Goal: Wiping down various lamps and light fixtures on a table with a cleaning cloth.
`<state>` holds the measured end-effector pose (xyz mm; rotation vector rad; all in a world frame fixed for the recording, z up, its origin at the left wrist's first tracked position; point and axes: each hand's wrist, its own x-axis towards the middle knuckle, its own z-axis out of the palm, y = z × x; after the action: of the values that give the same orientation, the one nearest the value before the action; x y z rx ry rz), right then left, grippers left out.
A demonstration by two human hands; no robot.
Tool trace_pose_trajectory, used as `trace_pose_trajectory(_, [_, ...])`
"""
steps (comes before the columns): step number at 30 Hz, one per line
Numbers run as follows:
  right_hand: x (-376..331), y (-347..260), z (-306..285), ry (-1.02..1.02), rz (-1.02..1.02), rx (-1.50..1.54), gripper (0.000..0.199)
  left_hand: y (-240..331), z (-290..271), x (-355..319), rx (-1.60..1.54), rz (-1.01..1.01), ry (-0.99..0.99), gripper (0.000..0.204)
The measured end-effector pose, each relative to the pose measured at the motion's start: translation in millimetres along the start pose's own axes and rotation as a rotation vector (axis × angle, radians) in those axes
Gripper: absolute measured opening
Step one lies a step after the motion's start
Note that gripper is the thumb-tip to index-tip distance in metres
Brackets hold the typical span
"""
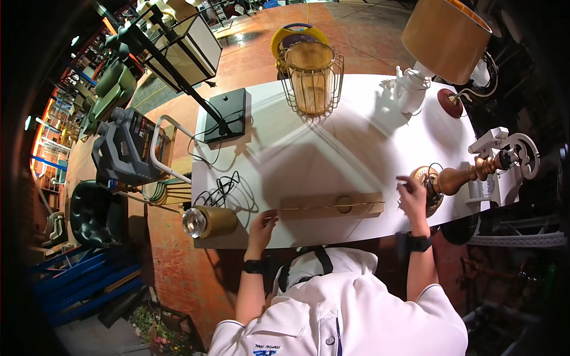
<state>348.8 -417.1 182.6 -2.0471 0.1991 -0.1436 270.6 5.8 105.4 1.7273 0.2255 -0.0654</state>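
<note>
Long wooden piece (326,211), with a thin gold rod and round knob, is lying near the tabletop's (279,235) near edge, its long axis running left to right between the hands. Left grip (262,230) is standing just beside its left end, nearer than the right; fingers are loosely curling, not closing on anything; contact unclear. Right grip (414,200) is hanging past the other end, fingers apart, close by the turned lamp (456,180). White surface is carrying a wire lantern (312,80) farther back; reddish floor (175,276) is spreading beyond.
</note>
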Motion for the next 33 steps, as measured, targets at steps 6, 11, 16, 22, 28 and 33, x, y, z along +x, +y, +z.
trace_pose_trajectory(6, [90.3, -69.8, 24.8, 0.007, -0.215, 0.118, 0.038, -21.3, -47.0, -50.8, 0.092, -0.307, 0.04, 0.025])
trace_pose_trajectory(11, [185.2, -69.5, 121.6, -0.055, -0.237, -0.117, 0.108, -28.6, -58.9, -97.2, 0.476, -0.295, 0.09, 0.03])
trace_pose_trajectory(16, [234.6, -76.0, 188.2, 0.05, -0.353, -0.221, 0.131, -47.9, -57.7, -146.8, 0.345, -0.619, 0.248, 0.043])
trace_pose_trajectory(22, [271.7, -87.9, 196.8, -0.554, 0.066, 1.244, 0.048, -78.6, -49.3, -197.1, 0.056, -0.749, 0.428, 0.04])
trace_pose_trajectory(28, [266.2, -94.0, 181.2, -0.49, -0.033, 1.168, 0.064, -90.9, -45.4, -203.9, -0.038, -0.778, 0.359, 0.039])
trace_pose_trajectory(33, [276.1, -81.7, 180.4, -0.523, -0.005, 1.195, 0.073, -93.5, -47.9, -192.3, 0.041, -0.747, 0.365, 0.037])
